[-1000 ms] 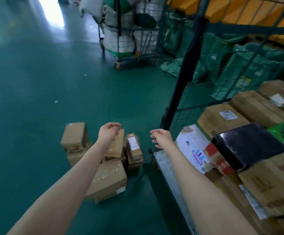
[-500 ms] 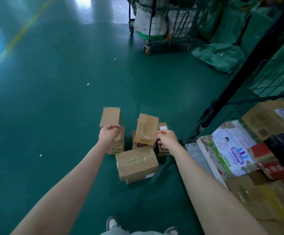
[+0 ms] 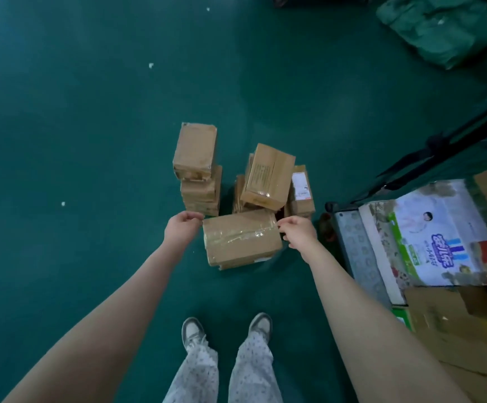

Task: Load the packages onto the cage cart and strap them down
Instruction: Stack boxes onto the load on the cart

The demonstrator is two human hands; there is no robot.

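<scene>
We look straight down at a green floor (image 3: 76, 126) where a small heap of cardboard packages sits in front of our feet. The nearest one, a wide taped box (image 3: 241, 238), lies flat on the floor, its top crossed by clear tape. Our left hand (image 3: 181, 229) hangs just off the box's left edge, and our right hand (image 3: 297, 232) hangs just off its right edge, so the box lies between the two. Neither hand holds anything: each grip is loosely curled, the fingers bent inward with thumb close to fingertips, and we cannot tell whether either one touches the cardboard.

Behind the taped box, to the left, a tall box (image 3: 195, 149) stands on top of a second carton (image 3: 201, 193). To the right of those, a tilted box (image 3: 268, 177) leans across other cartons, and a narrow package with a white label (image 3: 302, 189) stands just beside it on the right.

At the right edge is the cage cart (image 3: 358, 251), its dark frame bars rising at an angle. On its deck lie loaded goods, among them a white printed carton (image 3: 434, 228) with blue lettering and plain brown cartons below it. A heap of green sacks (image 3: 440, 27) lies on the floor at the upper right. Our grey shoes (image 3: 193, 331) and patterned trouser legs show at the bottom.
</scene>
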